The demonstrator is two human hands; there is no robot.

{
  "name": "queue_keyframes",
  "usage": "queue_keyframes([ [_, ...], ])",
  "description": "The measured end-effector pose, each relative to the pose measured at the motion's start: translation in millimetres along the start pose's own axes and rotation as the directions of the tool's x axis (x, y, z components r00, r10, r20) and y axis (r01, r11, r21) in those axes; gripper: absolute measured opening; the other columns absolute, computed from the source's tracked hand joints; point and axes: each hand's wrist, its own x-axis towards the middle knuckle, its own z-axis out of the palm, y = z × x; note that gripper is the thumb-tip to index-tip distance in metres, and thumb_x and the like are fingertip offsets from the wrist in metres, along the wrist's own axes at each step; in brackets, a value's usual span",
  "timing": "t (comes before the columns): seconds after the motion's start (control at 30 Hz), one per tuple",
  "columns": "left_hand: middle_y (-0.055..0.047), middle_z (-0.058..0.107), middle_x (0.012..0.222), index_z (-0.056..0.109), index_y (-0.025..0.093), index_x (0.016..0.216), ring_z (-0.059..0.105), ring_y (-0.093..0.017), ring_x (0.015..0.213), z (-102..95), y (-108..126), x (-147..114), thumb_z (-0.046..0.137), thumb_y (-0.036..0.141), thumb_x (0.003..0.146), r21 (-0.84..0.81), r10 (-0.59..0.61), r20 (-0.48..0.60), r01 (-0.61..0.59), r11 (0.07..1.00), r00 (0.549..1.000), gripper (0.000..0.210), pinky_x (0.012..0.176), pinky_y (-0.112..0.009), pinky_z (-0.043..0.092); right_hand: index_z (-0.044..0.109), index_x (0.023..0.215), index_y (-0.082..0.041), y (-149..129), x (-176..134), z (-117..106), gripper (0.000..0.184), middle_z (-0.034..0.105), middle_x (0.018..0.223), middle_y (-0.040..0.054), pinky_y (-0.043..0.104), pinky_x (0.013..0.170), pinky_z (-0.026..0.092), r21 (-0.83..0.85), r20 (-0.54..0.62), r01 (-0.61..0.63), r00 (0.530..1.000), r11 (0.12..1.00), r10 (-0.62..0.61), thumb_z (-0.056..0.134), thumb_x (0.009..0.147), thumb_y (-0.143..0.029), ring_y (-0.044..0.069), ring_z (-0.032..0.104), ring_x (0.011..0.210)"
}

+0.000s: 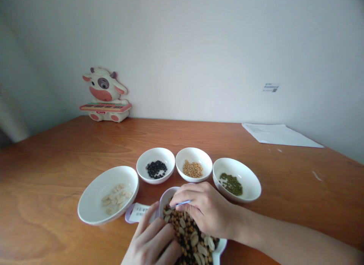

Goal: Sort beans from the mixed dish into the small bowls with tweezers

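A lilac-rimmed bowl [220, 250] at the bottom centre holds mixed soybeans, black beans and peanut halves [195, 239]. My left hand [155, 240] lies over its left side, index finger stretched along the rim and the others curled; the thumb is hidden. Above the bowl's far part, my right hand [209, 208] pinches a thin pale-purple piece [182, 203], whose kind I cannot make out. A lilac handle with a white label [139, 212] sticks out left of the bowl.
Beyond the bowl stand white bowls of peanut halves [85, 204], black beans [142, 172], soybeans [207, 170] and green mung beans [251, 185]. Against the wall sits a cow toy keyboard [105, 96]. White papers [280, 134] lie at the table's back right.
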Motion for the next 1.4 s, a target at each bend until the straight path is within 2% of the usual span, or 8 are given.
queue_keyframes([
  [0.27,0.005,0.054,0.066,0.051,0.021,0.073,0.055,-0.011,0.064,0.0,-0.2,-0.4,0.026,0.032,0.111,0.005,-0.007,-0.002,0.007,1.0,1.0,0.047,0.117,-0.036,0.027,0.073,0.103,-0.014,1.6,-1.7,0.1,0.024,0.078,0.092,0.0092,0.026,0.076,0.06,0.008,-0.008,-0.021,1.0,1.0,0.021,0.053,0.095,-0.004,0.019,0.074,0.081],
  [0.6,0.005,0.053,0.064,0.051,0.021,0.071,0.056,-0.011,0.061,-1.1,1.0,3.0,0.028,0.032,0.11,0.03,0.002,-0.033,-0.001,1.0,0.999,0.046,0.107,-0.036,0.044,0.071,0.105,-0.016,-0.5,-0.7,-1.6,0.028,0.077,0.091,0.0091,0.026,0.074,0.061,-0.011,-0.038,0.014,0.999,1.0,-0.014,0.048,0.094,-0.003,0.018,0.073,0.08],
  [0.77,0.004,0.055,0.064,0.053,0.021,0.07,0.057,-0.012,0.061,-0.7,0.5,3.9,0.029,0.031,0.11,0.033,-0.014,-0.034,0.015,0.999,0.999,0.047,0.107,-0.037,0.045,0.067,0.102,-0.016,-2.4,-5.4,-2.8,0.026,0.075,0.089,0.008,0.027,0.073,0.061,-0.076,-0.075,0.016,0.997,0.997,-0.022,0.047,0.091,-0.003,0.018,0.072,0.078],
  [0.9,0.005,0.055,0.064,0.053,0.021,0.071,0.056,-0.011,0.06,-0.3,0.8,1.4,0.028,0.031,0.11,0.035,0.0,-0.026,0.001,0.999,1.0,0.047,0.108,-0.035,0.044,0.065,0.103,-0.015,-0.2,-7.1,-9.9,0.03,0.074,0.092,0.0085,0.029,0.07,0.06,-0.238,-0.146,0.03,0.987,0.971,-0.066,0.044,0.088,-0.001,0.019,0.071,0.08],
  [1.0,0.005,0.055,0.065,0.053,0.021,0.072,0.056,-0.011,0.061,-0.1,1.0,0.8,0.029,0.028,0.11,0.034,-0.007,-0.026,0.008,0.999,1.0,0.045,0.113,-0.035,0.038,0.066,0.1,-0.016,4.6,-1.7,-22.5,0.028,0.075,0.092,0.0076,0.029,0.07,0.058,-0.339,-0.266,-0.046,0.963,0.94,-0.048,0.044,0.091,-0.001,0.019,0.071,0.081],
  [1.1,0.005,0.055,0.065,0.052,0.021,0.072,0.055,-0.011,0.061,-0.7,1.1,1.8,0.029,0.027,0.11,0.028,-0.007,-0.024,0.007,1.0,1.0,0.045,0.115,-0.035,0.035,0.067,0.093,-0.017,8.1,6.6,-36.9,0.024,0.076,0.089,0.006,0.029,0.072,0.058,-0.37,-0.358,-0.161,0.934,0.915,0.02,0.047,0.095,-0.005,0.019,0.073,0.081],
  [1.23,0.005,0.054,0.064,0.051,0.021,0.072,0.055,-0.011,0.061,-2.4,1.4,2.4,0.03,0.028,0.11,0.02,-0.01,-0.015,0.011,1.0,1.0,0.044,0.113,-0.035,0.037,0.068,0.087,-0.017,9.3,12.3,-46.9,0.022,0.078,0.088,0.0059,0.029,0.071,0.057,-0.386,-0.371,-0.246,0.924,0.889,0.094,0.05,0.096,-0.009,0.019,0.074,0.078],
  [1.4,0.004,0.054,0.065,0.051,0.021,0.072,0.056,-0.012,0.062,-1.4,0.2,-0.2,0.031,0.026,0.109,0.028,0.008,-0.012,-0.008,1.0,1.0,0.042,0.111,-0.036,0.04,0.069,0.084,-0.015,11.1,11.0,-45.7,0.021,0.077,0.089,0.008,0.033,0.072,0.056,-0.425,-0.343,-0.279,0.93,0.861,0.132,0.051,0.095,-0.009,0.023,0.074,0.08],
])
